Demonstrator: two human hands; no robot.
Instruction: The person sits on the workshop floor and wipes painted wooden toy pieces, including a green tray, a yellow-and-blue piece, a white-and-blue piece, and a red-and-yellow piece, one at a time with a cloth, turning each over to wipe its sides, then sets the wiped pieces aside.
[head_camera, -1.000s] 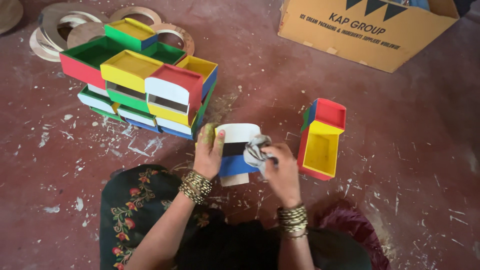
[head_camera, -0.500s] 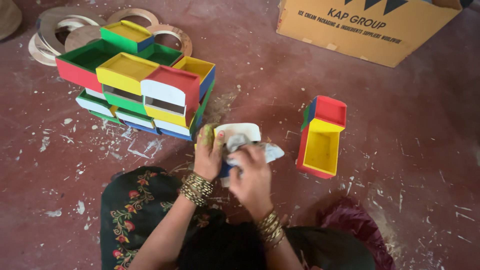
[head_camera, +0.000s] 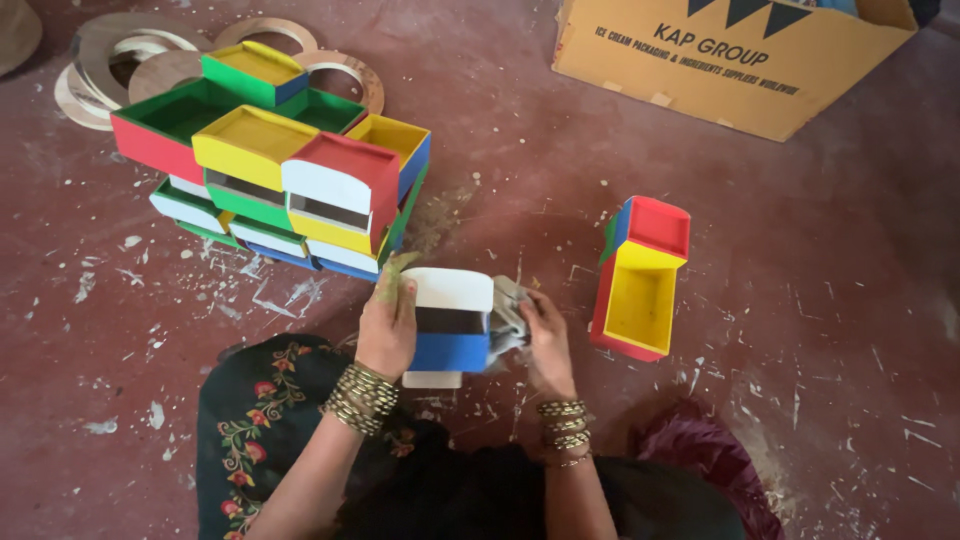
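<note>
Fingers of left hand (head_camera: 388, 325) clasped around white-and-blue box (head_camera: 450, 325), right hand (head_camera: 545, 335) fingers closed on grey cloth (head_camera: 508, 318) beside it

We sit on a dark red floor (head_camera: 800, 230) flecked with white paint chips and scratches; a stack of painted boxes (head_camera: 275, 175) in red, yellow, green, blue and white rests on it at upper left; just behind the stack lie flat wooden rings (head_camera: 340, 72); a cardboard carton (head_camera: 730, 60) stands at upper right; a red and yellow box (head_camera: 640, 285) sits alone at our right; a crumpled maroon cloth (head_camera: 700, 455) lies near our right knee.
</note>
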